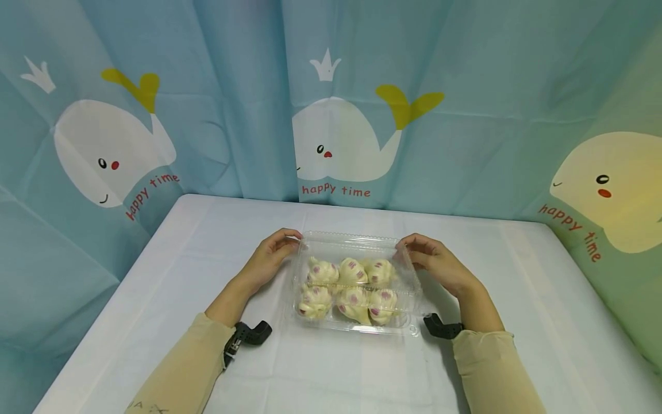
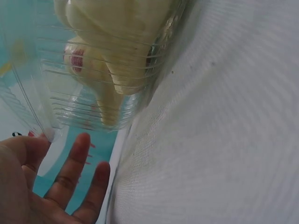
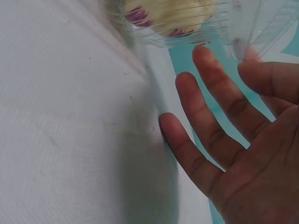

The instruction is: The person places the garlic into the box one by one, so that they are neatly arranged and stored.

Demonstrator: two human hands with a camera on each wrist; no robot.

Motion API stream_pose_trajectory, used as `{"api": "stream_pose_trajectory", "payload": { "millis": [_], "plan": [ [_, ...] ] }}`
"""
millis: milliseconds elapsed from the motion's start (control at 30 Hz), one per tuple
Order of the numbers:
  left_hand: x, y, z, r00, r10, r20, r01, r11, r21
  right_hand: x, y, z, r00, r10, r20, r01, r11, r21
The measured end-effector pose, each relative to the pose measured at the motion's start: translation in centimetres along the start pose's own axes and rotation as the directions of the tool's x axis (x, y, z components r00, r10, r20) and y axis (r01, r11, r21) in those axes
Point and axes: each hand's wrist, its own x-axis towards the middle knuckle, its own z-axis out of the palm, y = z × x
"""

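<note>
A clear plastic clamshell box (image 1: 353, 329) sits on the white table, holding several pale cream, bun-like pieces (image 1: 354, 303) with purple marks. Its clear lid (image 1: 357, 244) slants over the pieces. At the lid's far left corner, my left hand (image 1: 271, 256) pinches the edge between thumb and index finger. Its other fingers spread below, as the left wrist view shows. My right hand (image 1: 437, 261) pinches the far right corner likewise, its remaining fingers spread apart in the right wrist view. Ridged side walls show in both wrist views, with a pale piece (image 2: 117, 28) behind them.
White cloth covers the table (image 1: 320, 374). A blue-green curtain (image 1: 248, 115) with white whales and "happy time" lettering hangs behind and at the sides. Black straps with mounts (image 1: 253, 333) are worn on both wrists, over beige sleeves.
</note>
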Motion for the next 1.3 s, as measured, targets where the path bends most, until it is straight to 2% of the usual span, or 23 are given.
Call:
{"api": "stream_pose_trajectory", "payload": {
  "millis": [100, 200, 900, 1167, 1300],
  "plan": [
    [0.0, -0.1, 0.0, 1.0, 0.0, -0.016, 0.001, 0.999, 0.034, 0.1, 0.0, 0.1, 1.0, 0.005, -0.003, -0.005, 1.0, 0.009],
    [0.1, -0.1, 0.0, 1.0, -0.005, -0.02, 0.006, 0.999, 0.031, 0.1, -0.2, 0.1, 1.0, 0.009, -0.012, -0.009, 1.0, 0.006],
    [0.2, 0.0, -0.1, 0.999, 0.03, 0.024, -0.03, 0.999, 0.011, 0.0, -0.5, -0.1, 1.0, 0.011, -0.009, -0.011, 1.0, 0.012],
    [0.1, 0.4, -0.5, 1.0, 0.004, 0.017, -0.004, 1.0, 0.011, 0.0, -0.6, -0.2, 1.0, -0.007, 0.01, 0.007, 0.999, 0.05],
    [0.2, 0.8, -0.5, 1.0, -0.02, 0.004, 0.019, 0.999, 0.026, -0.3, -0.8, -0.3, 1.0, -0.014, 0.01, 0.013, 0.999, 0.036]
  ]
}}
